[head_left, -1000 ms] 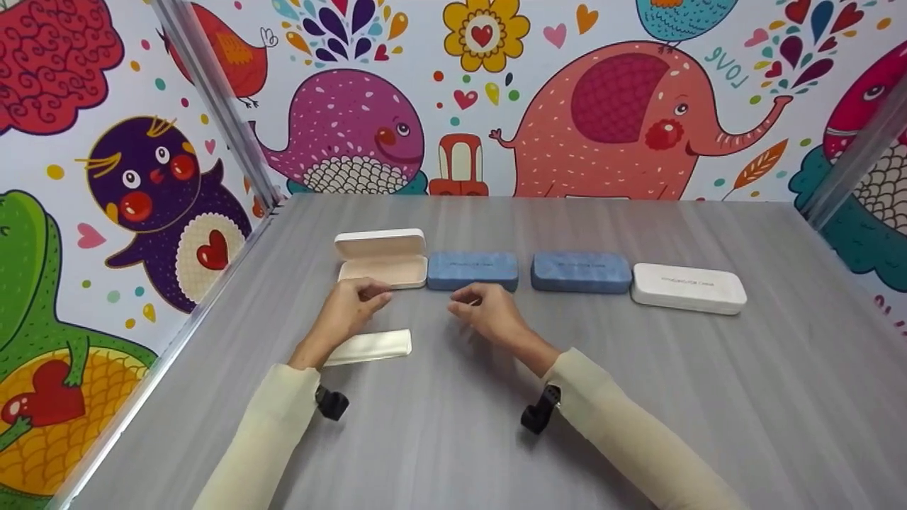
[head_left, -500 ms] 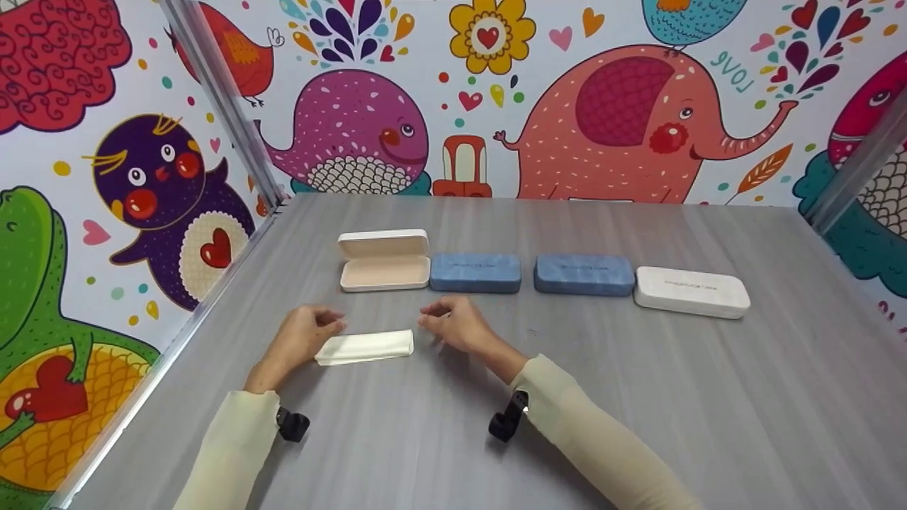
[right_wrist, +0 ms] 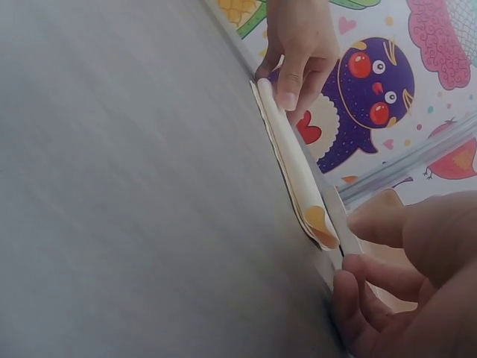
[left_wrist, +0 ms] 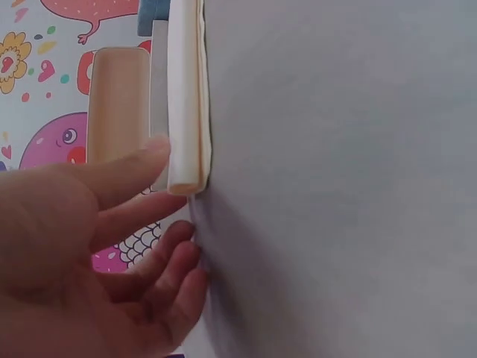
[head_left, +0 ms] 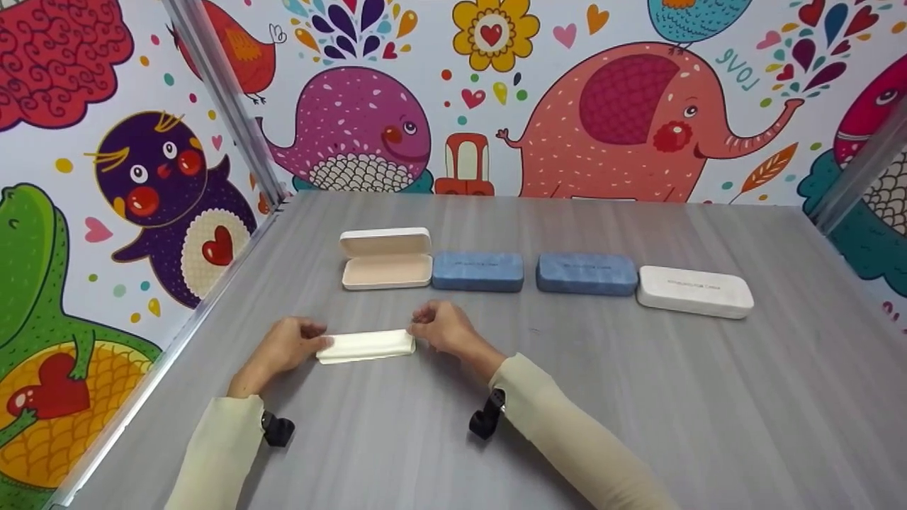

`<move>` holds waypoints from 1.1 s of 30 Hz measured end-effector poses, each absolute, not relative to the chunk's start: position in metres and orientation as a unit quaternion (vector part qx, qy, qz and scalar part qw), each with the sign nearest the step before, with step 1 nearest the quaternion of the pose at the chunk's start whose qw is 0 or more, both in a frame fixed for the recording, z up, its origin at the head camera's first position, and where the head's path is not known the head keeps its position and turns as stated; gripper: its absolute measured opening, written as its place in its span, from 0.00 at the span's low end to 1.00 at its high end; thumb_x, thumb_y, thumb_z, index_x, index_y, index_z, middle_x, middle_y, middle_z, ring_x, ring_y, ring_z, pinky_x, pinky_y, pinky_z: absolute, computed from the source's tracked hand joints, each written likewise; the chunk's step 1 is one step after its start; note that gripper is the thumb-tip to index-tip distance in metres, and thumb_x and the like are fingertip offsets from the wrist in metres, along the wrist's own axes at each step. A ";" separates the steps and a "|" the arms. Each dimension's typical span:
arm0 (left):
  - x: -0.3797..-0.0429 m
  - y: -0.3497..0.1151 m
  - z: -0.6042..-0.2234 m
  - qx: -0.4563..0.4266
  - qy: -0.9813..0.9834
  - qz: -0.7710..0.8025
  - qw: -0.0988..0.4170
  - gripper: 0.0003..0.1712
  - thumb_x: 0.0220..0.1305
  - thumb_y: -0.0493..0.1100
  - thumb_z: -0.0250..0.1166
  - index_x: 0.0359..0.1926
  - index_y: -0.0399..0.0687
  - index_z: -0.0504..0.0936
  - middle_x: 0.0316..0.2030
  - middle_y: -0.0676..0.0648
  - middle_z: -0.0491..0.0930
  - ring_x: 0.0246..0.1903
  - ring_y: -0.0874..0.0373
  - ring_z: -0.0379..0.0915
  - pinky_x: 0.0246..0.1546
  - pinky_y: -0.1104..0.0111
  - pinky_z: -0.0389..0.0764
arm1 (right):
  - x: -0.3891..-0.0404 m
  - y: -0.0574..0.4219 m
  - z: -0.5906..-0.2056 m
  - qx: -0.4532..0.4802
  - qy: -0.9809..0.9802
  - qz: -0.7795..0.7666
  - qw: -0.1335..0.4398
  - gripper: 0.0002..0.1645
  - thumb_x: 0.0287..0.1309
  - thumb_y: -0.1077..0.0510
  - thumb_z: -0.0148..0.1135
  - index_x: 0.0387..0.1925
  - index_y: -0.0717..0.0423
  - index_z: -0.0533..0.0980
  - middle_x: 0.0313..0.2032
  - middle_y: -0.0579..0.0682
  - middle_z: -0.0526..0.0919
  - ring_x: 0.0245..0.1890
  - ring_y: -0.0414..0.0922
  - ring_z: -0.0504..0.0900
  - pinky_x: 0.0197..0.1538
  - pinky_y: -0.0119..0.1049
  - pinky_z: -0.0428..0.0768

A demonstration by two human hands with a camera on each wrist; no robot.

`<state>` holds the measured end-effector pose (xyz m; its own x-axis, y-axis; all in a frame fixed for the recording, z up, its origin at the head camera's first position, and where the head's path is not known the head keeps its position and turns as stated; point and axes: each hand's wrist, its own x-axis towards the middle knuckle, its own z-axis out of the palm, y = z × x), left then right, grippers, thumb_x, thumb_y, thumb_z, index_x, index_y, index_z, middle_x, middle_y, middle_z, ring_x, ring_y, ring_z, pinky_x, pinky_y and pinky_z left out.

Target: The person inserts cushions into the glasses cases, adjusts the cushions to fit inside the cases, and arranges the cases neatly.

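Note:
A folded cream cloth point(head_left: 365, 346) lies on the grey table, its layers and rolled edge showing in both wrist views. At its left end is my left hand point(head_left: 287, 345); the thumb point(left_wrist: 149, 156) overlaps the cloth's edge and the index finger passes just beyond its end. The other fingers are loosely bent. My right hand point(head_left: 446, 327) is at the opposite end, fingertips right by the far right corner. In the right wrist view, its thumb point(right_wrist: 376, 224) and bent fingers stand just beside the cloth's end.
Behind the cloth stands an open white glasses case point(head_left: 387, 272) with a beige inside. To its right are two closed blue cases point(head_left: 477, 272) point(head_left: 587, 274) and a closed white case point(head_left: 696, 291). Picture-covered walls point(head_left: 553, 71) border the table point(head_left: 638, 404).
Both hands have moved back from near the cases, leftward and toward me, down to the two ends of the cloth. The cases have stayed put.

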<state>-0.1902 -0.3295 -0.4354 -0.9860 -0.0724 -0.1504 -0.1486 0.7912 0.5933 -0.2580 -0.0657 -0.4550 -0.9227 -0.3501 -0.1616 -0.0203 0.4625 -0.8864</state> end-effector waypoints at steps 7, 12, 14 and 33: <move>-0.188 -0.332 -0.437 -0.053 0.944 0.324 0.044 0.14 0.63 0.38 0.68 0.44 0.30 0.83 0.38 0.36 0.83 0.34 0.53 0.75 0.33 0.66 0.76 | -0.256 -0.073 -0.455 -0.118 0.879 -0.446 0.117 0.11 0.51 0.59 0.75 0.37 0.57 0.83 0.33 0.48 0.82 0.31 0.41 0.75 0.33 0.30 0.72; -0.188 -0.332 -0.436 -0.050 0.943 0.325 0.047 0.11 0.62 0.40 0.68 0.36 0.33 0.82 0.31 0.42 0.81 0.29 0.57 0.70 0.29 0.70 0.71 | -0.254 -0.075 -0.454 -0.125 0.893 -0.420 0.103 0.06 0.50 0.60 0.75 0.29 0.55 0.83 0.29 0.46 0.84 0.30 0.41 0.75 0.33 0.31 0.72; -0.188 -0.333 -0.435 -0.046 0.942 0.329 0.055 0.12 0.64 0.41 0.67 0.38 0.33 0.80 0.32 0.42 0.80 0.30 0.58 0.70 0.29 0.70 0.71 | -0.254 -0.073 -0.454 -0.128 0.891 -0.422 0.105 0.04 0.51 0.61 0.74 0.28 0.54 0.83 0.28 0.46 0.83 0.28 0.41 0.75 0.31 0.30 0.71; -0.217 -0.328 -0.431 -0.132 0.738 0.655 0.093 0.24 0.73 0.36 0.56 0.62 0.26 0.59 0.35 0.47 0.79 0.30 0.61 0.83 0.37 0.69 0.87 | -0.274 -0.067 -0.455 -0.019 0.733 -0.646 0.213 0.14 0.59 0.62 0.64 0.46 0.64 0.77 0.23 0.46 0.77 0.15 0.37 0.75 0.17 0.26 0.72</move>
